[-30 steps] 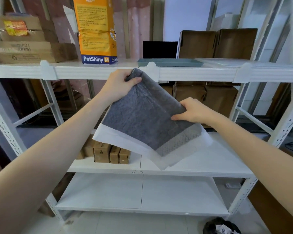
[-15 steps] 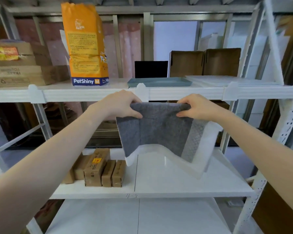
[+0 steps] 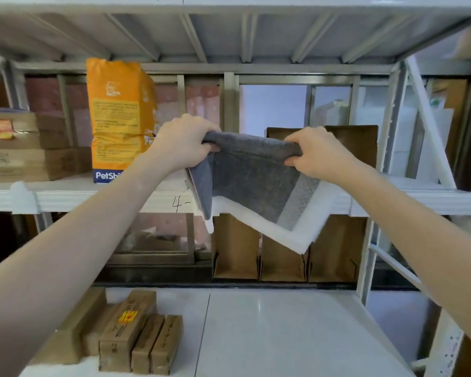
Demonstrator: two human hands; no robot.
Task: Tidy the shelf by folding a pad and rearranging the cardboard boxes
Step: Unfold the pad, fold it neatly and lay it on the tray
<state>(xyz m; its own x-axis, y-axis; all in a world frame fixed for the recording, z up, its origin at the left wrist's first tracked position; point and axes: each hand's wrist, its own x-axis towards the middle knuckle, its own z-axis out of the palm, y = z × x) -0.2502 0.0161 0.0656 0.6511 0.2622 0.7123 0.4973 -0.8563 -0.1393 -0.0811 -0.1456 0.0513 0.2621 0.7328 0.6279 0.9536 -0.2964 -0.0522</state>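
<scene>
A grey pad (image 3: pixel 252 180) with a white border hangs folded in front of the upper shelf (image 3: pixel 74 198). My left hand (image 3: pixel 181 141) grips its top left corner and my right hand (image 3: pixel 316 151) grips its top right corner, both at the fold. The lower white corner droops to the right. Several small cardboard boxes (image 3: pixel 136 341) lie side by side at the left of the lower shelf (image 3: pixel 283 330). Stacked flat cardboard boxes (image 3: pixel 25 151) sit at the far left of the upper shelf. An open brown box (image 3: pixel 351 142) stands behind my right hand.
An orange PetShiny bag (image 3: pixel 117 118) stands upright on the upper shelf beside my left hand. Upright cardboard boxes (image 3: pixel 283 257) stand behind the lower shelf. White shelf posts (image 3: pixel 430 131) rise at the right. A shelf underside runs across the top.
Both hands have raised the pad from below the upper shelf's edge to above it. My right hand moved up to the top edge. The view has tilted upward.
</scene>
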